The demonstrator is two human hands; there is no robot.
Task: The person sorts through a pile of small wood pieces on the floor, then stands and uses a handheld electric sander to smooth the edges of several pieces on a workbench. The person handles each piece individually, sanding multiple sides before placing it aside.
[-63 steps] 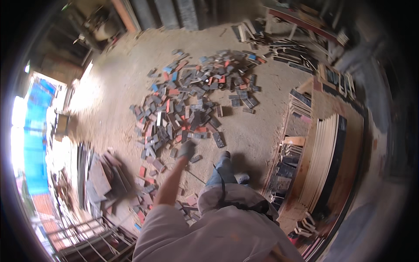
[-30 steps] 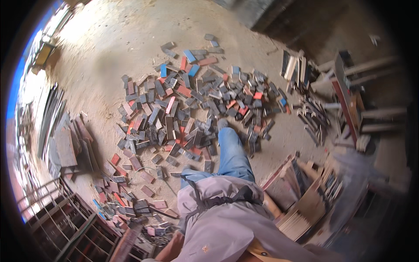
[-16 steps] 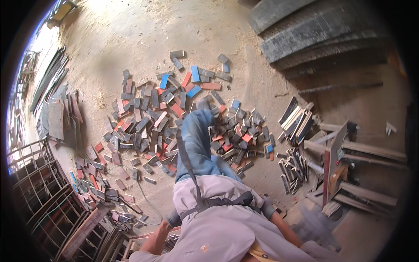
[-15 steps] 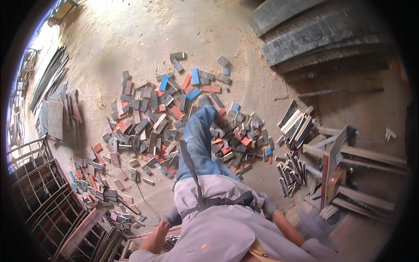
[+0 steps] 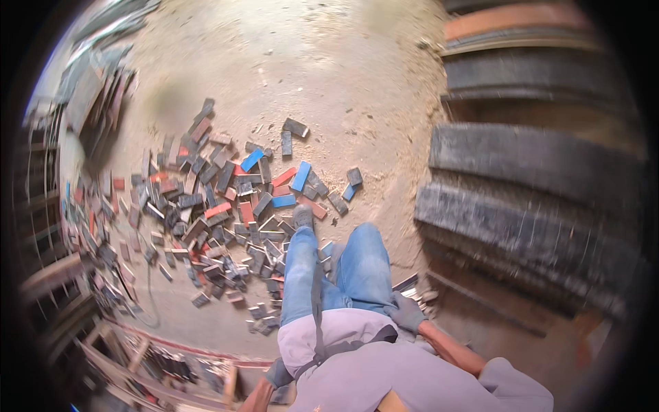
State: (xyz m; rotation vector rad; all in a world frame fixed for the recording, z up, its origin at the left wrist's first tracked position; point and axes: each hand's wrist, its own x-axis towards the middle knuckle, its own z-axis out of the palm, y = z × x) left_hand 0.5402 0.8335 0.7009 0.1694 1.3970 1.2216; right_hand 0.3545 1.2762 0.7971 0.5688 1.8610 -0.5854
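My right hand, in a grey glove, hangs beside my right thigh with its fingers loosely extended; no held thing shows. My left hand, also gloved, is low by my left hip; its fingers are mostly hidden. Ahead and to the left of my legs, a wide heap of short wooden blocks covers the floor, mostly dark, some red. Among them are a blue block and a red block. My left foot is at the heap's edge. Neither hand touches the blocks.
Long dark beams lie stacked on the right. At the lower left is a wooden frame with dark pieces inside. Leaning boards and a metal rack line the left side. Sawdust covers the floor.
My view has turned right and shifted; the beams now fill more of the right side. My right leg has come forward beside the left. My right hand has moved up beside my thigh.
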